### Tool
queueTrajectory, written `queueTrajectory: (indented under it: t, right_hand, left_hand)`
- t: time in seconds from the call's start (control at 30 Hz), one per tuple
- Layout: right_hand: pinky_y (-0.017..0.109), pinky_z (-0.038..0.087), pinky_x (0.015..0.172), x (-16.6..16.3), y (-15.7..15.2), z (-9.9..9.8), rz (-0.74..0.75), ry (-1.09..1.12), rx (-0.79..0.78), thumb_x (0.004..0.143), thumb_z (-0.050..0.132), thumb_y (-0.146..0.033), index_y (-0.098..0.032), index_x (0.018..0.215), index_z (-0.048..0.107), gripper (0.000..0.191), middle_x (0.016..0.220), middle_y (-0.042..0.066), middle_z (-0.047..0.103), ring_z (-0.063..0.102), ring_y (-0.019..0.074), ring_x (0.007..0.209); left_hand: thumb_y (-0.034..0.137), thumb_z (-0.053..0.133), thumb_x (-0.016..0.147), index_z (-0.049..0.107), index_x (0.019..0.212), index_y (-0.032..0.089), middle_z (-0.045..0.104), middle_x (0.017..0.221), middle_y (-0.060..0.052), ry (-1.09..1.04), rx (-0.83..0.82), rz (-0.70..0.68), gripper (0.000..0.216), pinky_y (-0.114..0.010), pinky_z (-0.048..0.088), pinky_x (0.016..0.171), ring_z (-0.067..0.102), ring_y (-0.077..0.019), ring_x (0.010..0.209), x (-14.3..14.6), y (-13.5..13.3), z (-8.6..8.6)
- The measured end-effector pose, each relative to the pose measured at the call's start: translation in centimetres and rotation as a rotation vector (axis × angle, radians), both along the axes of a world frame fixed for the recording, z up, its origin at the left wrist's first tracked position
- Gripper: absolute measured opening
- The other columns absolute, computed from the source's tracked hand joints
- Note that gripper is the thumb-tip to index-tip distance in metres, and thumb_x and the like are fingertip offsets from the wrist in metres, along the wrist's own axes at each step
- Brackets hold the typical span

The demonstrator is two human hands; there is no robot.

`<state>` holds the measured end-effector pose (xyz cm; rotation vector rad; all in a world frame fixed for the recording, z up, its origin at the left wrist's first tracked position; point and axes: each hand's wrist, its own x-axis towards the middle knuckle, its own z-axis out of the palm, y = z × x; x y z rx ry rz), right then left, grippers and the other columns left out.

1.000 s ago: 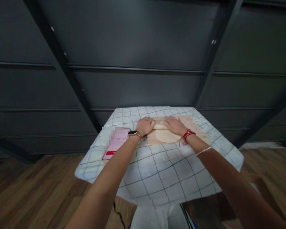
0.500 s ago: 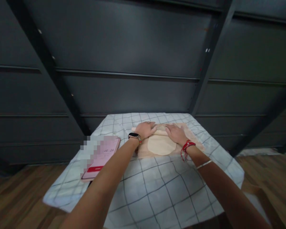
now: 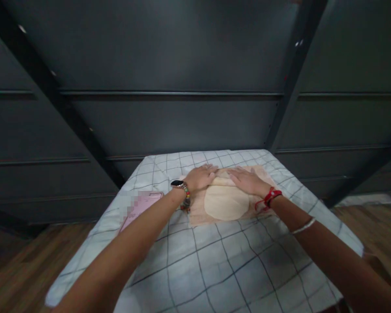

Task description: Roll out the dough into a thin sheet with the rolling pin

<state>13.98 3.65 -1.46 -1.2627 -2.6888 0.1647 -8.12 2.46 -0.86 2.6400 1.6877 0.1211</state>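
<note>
A peach-coloured sheet [image 3: 198,215] lies flat on the table, with a pale cream round piece [image 3: 227,203] on its near part. Along the far side of the round piece runs a pale roll-shaped ridge [image 3: 224,181]; whether it is a rolled edge or a separate rod I cannot tell. My left hand [image 3: 200,177] rests on the left end of this ridge, fingers stretched out. At its right end lies my right hand [image 3: 248,179], palm down with straight fingers. Neither hand visibly grips anything.
A white cloth with dark check lines [image 3: 208,265] covers the table. Left of my left forearm lies a pink phone [image 3: 145,204], partly hidden by that arm. Behind the table's far edge stands a dark grey panelled wall [image 3: 176,126]. Wooden floor [image 3: 29,256] shows at both sides.
The view has shifted, and the table appears larger. My right hand lies a little flatter and further right. Both hands stay at the ridge, and my left forearm covers more of the phone.
</note>
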Motion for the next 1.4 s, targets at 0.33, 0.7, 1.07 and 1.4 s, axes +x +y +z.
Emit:
queueTrajectory:
  t: [0.33,0.7,1.07,1.4]
  right_hand:
    - [0.062,0.018,0.109,-0.6,1.6,0.8,-0.069,-0.044,0.025,0.097,0.022,-0.034,-0.026,0.125,0.058,0.047,0.136,0.005,0.055,0.041,0.0278,0.129]
    - [0.077,0.018,0.099,-0.8,1.4,-0.1,-0.178,0.011,0.045,0.097,0.017,-0.042,-0.025,0.136,0.048,0.053,0.144,0.006,0.045,0.032,0.0329,0.136]
    - [0.069,0.024,0.101,0.1,-0.6,-0.5,0.029,-0.018,0.223,0.098,0.018,-0.042,-0.026,0.130,0.054,0.051,0.139,0.006,0.051,0.036,0.0321,0.134]
    - [0.059,0.030,0.105,-0.2,0.0,-0.7,0.031,-0.040,0.129,0.097,0.016,-0.046,-0.027,0.138,0.046,0.054,0.145,0.003,0.045,0.034,0.0294,0.136]
  left_hand:
    - [0.033,0.022,0.097,0.043,0.139,0.020,0.048,0.141,-0.005,0.013,0.057,0.143,0.048,-0.032,0.030,0.108,0.038,-0.0192,0.133,0.6,1.4,-0.2]
    - [0.030,0.027,0.094,0.054,0.127,0.020,0.059,0.127,-0.008,-0.087,0.091,0.386,0.044,-0.035,0.045,0.092,0.052,-0.0220,0.119,2.3,0.4,0.4]
    - [0.031,0.022,0.095,0.063,0.111,0.016,0.066,0.109,-0.011,-0.041,0.086,0.333,0.046,-0.034,0.048,0.080,0.062,-0.0240,0.101,2.3,-2.4,0.1]
    - [0.038,0.026,0.094,0.036,0.145,0.021,0.042,0.145,-0.010,-0.100,-0.003,0.399,0.055,-0.042,0.031,0.105,0.036,-0.0279,0.134,2.6,-1.4,0.3]
